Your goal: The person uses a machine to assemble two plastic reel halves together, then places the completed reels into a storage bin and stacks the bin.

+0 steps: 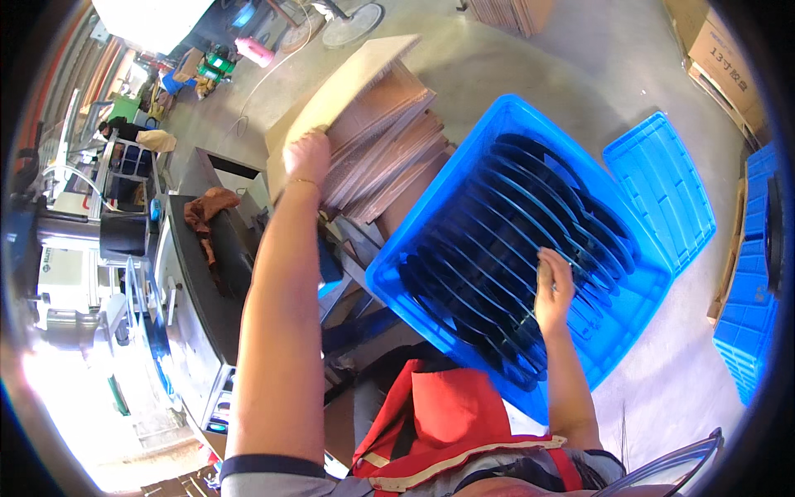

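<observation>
My left hand (306, 157) is closed on the near edge of a cardboard sheet (356, 79), which is tilted up above a pile of flattened cardboard (389, 145). To the right stands a blue plastic bin (625, 331), holding several black reels (505, 224) that look like thin discs standing on edge in a row. My right hand (553, 290) reaches over the bin's near side, its fingers and thumb bent at the rim of one reel among the others. The lower parts of the reels are hidden in the bin.
A blue lid or flap (662, 186) lies beyond the bin's right side. More blue bins (749, 306) and a cardboard box (729, 70) stand at the far right. Left of my left arm is a dark-topped machine (203, 273) with a brown cloth (211, 211) on it.
</observation>
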Motion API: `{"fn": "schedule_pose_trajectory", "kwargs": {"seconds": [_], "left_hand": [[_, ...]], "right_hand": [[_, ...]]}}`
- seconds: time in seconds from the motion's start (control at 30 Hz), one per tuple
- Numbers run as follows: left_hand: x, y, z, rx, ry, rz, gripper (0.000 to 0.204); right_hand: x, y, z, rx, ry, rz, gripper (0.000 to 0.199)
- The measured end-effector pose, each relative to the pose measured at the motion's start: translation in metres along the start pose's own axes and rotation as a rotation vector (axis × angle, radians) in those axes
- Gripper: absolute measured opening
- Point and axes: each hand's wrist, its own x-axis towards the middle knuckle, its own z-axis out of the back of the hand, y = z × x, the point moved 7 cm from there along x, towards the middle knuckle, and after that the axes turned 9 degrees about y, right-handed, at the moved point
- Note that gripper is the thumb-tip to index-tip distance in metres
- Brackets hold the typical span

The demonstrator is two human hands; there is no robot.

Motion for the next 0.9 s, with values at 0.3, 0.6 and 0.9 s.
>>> {"fn": "schedule_pose_trajectory", "kwargs": {"seconds": [0.3,0.6,0.9], "left_hand": [[-0.064,0.058,0.275,-1.018,0.275,-0.379,0.038],[-0.228,-0.074,0.229,-2.013,0.643,-0.153,0.060],[-0.340,-0.171,0.216,-2.732,1.477,-0.074,0.056]], "right_hand": [[0.017,0.041,-0.002,0.718,0.062,-0.294,0.067],[-0.101,0.050,0.097,1.193,-0.518,-0.373,0.042],[-0.181,0.031,0.143,1.240,-0.296,-0.710,0.048]]}}
